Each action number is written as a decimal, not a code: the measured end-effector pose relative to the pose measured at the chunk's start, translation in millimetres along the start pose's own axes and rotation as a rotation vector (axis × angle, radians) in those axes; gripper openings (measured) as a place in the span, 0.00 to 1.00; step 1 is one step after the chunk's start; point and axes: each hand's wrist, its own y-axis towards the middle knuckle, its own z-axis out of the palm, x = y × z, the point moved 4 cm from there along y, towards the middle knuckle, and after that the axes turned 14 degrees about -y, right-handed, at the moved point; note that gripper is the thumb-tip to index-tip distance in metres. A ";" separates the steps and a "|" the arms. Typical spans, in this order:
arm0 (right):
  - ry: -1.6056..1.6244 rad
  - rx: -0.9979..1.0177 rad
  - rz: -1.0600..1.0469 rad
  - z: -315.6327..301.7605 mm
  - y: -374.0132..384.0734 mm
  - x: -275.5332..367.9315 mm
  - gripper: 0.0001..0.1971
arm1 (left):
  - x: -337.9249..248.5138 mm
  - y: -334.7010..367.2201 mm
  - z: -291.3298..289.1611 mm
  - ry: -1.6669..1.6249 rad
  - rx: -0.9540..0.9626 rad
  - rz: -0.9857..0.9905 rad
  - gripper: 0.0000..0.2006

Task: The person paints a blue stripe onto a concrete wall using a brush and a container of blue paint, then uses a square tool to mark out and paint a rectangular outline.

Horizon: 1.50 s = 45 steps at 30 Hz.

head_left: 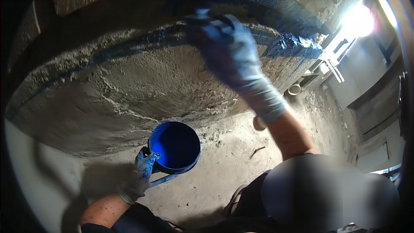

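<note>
My left hand (145, 166), in a paint-stained glove, grips the left rim of a round pot (197, 153). Dark blue paint (174, 146) shows inside it. A light blue strip (164, 181) sticks out below the pot, perhaps its handle. Higher up, my right hand (224, 43) wears a pale glove smeared blue and reaches to the rough plastered wall (125, 77). Its fingers are curled and blurred by motion, and what they hold cannot be made out. Wet blue paint (295, 45) coats a band of the wall to the right of this hand.
A bright lamp (357, 20) shines at the upper right. Below it a pale round container (294, 89) stands by the wall's foot. A small brown round object (259, 123) and a thin stick (258, 151) lie on the dusty concrete floor (215, 177).
</note>
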 end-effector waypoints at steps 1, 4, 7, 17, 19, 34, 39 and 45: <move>-0.041 -0.011 -0.068 4.4 5.5 19.0 0.16 | -4.2 -4.0 3.4 -0.015 -0.014 0.010 0.09; 0.433 0.150 0.124 -1.2 24.8 36.7 0.17 | -14.7 -16.7 5.9 -0.015 0.001 -0.029 0.08; 0.289 0.163 0.043 -14.6 19.4 31.2 0.14 | -20.9 -29.2 9.7 -0.136 0.072 -0.013 0.08; 0.252 0.201 0.261 -50.4 -14.7 -72.4 0.12 | -35.5 -42.2 21.1 -0.253 0.282 0.016 0.06; 0.340 0.360 0.370 -41.5 3.7 -40.7 0.11 | -36.2 -41.0 33.4 -0.199 0.290 -0.007 0.08; 1.380 0.718 1.019 -39.9 -125.2 109.5 0.12 | -41.3 -14.0 40.0 0.091 0.317 0.162 0.07; 1.137 0.792 0.666 5.7 -161.7 135.9 0.12 | -32.9 -1.1 48.9 0.124 0.255 0.226 0.05; 1.391 0.694 1.010 -29.8 -155.7 71.7 0.10 | -31.9 -6.2 71.8 0.099 0.261 0.164 0.10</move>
